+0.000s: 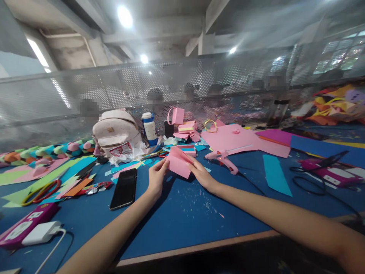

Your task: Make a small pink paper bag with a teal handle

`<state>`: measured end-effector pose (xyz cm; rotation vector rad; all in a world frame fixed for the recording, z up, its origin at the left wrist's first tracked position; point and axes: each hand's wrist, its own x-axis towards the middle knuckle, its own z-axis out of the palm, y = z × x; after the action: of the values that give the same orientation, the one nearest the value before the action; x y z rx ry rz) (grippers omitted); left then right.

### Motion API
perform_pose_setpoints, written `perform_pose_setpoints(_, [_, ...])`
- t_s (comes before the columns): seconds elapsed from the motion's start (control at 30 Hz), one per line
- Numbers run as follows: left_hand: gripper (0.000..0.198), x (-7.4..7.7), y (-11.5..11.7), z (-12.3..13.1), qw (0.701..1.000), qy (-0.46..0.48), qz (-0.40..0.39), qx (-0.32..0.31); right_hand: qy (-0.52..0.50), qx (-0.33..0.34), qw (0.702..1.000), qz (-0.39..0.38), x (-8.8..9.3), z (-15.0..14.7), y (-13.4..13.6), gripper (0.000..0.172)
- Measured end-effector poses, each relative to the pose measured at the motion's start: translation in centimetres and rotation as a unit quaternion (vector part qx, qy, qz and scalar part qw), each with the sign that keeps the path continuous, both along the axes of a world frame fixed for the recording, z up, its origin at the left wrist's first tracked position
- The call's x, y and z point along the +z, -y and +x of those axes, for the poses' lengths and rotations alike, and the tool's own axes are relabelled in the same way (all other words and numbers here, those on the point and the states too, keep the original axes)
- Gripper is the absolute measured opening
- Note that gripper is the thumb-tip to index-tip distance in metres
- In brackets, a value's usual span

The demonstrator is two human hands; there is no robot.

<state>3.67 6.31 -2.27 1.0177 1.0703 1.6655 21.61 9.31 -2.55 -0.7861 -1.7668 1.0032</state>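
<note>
A folded piece of pink paper (179, 163) is held up over the blue table, between my two hands. My left hand (157, 176) pinches its left edge, thumb and fingers closed on it. On the opposite edge, my right hand (202, 174) grips the paper near a fold. To the right lies a pink hot glue gun (222, 159) with its cord trailing away. A black phone (124, 188) rests left of my left hand. Behind the paper are a small pink paper box (188, 151) and scissors (156, 154), partly covered by scraps.
A light backpack (116, 129) and a white-blue bottle (149, 128) stand at the back, before a perforated metal screen (122, 89). Large pink sheets (239, 139) lie back right. Red-and-yellow-handled scissors (42, 192) and purple power strips (31, 222) flank the work area. Tiny paper bits are scattered in front.
</note>
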Motion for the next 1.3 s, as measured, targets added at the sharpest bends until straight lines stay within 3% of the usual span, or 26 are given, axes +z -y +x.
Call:
perform_pose_setpoints(0.33, [0.033,0.4,-0.3,-0.5,0.998,-0.049,0.008,0.038,-0.019,-0.036,0.999,-0.012,0.4,0.2,-0.3,0.048])
perform_pose_setpoints(0.53, [0.037,0.7,-0.5,-1.0,0.999,-0.035,-0.006,0.004,-0.047,-0.035,0.998,-0.005,0.5,0.1,0.1,0.045])
perform_pose_setpoints(0.67, [0.055,1.2,-0.4,-1.3,0.998,-0.041,-0.023,-0.051,-0.035,-0.015,0.999,-0.002,0.7,0.2,0.1,0.042])
perform_pose_setpoints(0.77, [0.047,1.3,0.0,-0.9,0.993,-0.07,-0.038,-0.089,-0.018,-0.025,1.0,0.0,0.9,0.3,0.0,0.041])
perform_pose_setpoints(0.93, [0.037,0.9,0.2,-0.4,0.992,-0.09,-0.033,-0.085,-0.02,-0.032,0.999,-0.015,1.4,0.5,0.4,0.046])
perform_pose_setpoints(1.1, [0.044,0.3,-0.3,-0.9,0.997,-0.052,-0.017,-0.049,-0.05,0.014,0.998,-0.034,1.3,0.4,1.2,0.05])
perform_pose_setpoints(1.3, [0.048,0.0,-0.4,-0.8,0.999,-0.017,-0.022,-0.025,0.033,0.054,0.994,-0.088,0.4,0.0,1.8,0.071])
